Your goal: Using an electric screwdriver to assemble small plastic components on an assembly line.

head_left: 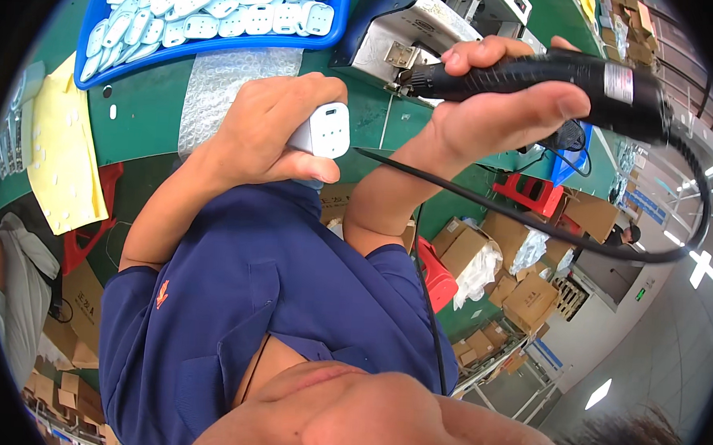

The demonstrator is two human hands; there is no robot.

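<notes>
My left hand (pixel 256 129) is closed around a small white plastic housing (pixel 326 132) with rounded corners. One end of the housing faces outward, showing a slot and several small holes. My right hand (pixel 491 121) grips a black electric screwdriver (pixel 533 80) with a cable at its rear end. The screwdriver lies nearly level, and its front end is right at the metal bracket of a silver screw feeder (pixel 399 31). Whether the tip touches the bracket, I cannot tell. Housing and screwdriver are apart.
A blue tray (pixel 339 24) full of similar white pieces stands at the far left of the green table (pixel 144 115). Bubble wrap (pixel 210 94) lies before it. Left of that hangs a yellow sheet (pixel 66 151). The black cable (pixel 487 199) loops across the right side. Cardboard boxes (pixel 530 300) stand behind.
</notes>
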